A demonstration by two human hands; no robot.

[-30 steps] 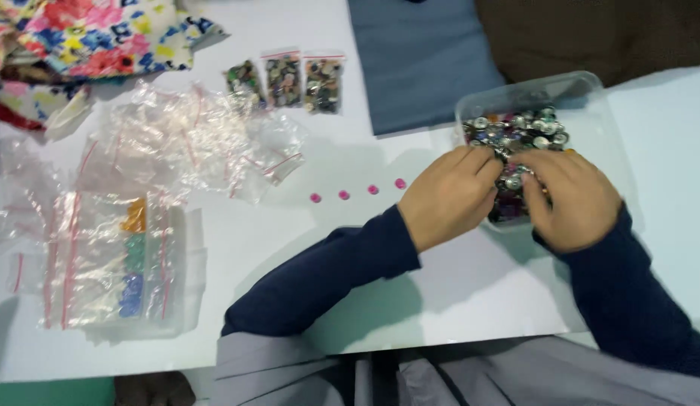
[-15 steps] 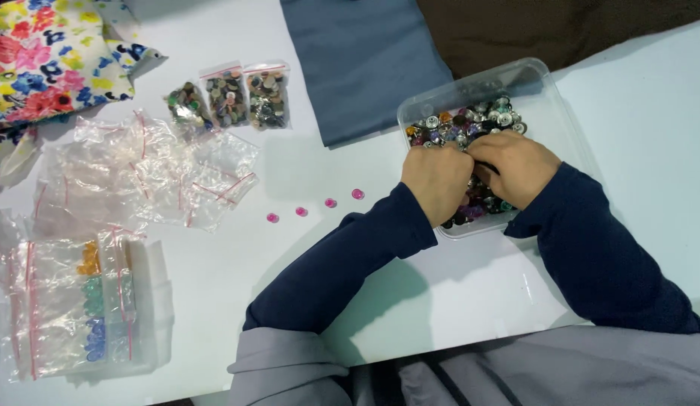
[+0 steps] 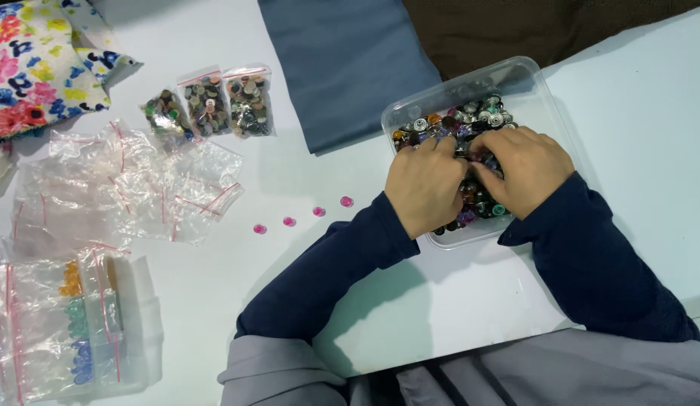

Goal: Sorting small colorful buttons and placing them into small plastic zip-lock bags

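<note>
A clear plastic tub (image 3: 524, 78) on the white table holds a heap of mixed metal and coloured buttons (image 3: 461, 119). My left hand (image 3: 424, 183) and my right hand (image 3: 524, 167) both rest inside the tub, fingers curled down into the buttons and fingertips close together near the middle. What the fingertips pinch is hidden. Several small pink buttons (image 3: 318, 211) lie in a row on the table just left of the tub.
Three small bags filled with buttons (image 3: 209, 103) lie at the back left. Empty zip bags (image 3: 117, 184) are piled beside them, more bags with coloured buttons (image 3: 73, 323) at the near left. Floral cloth (image 3: 42, 60), blue cloth (image 3: 350, 60) and brown cloth (image 3: 530, 26) lie at the back.
The view has shifted, so everything sits lower and further left in the picture. Both hands stay in the tub, working among the buttons.
</note>
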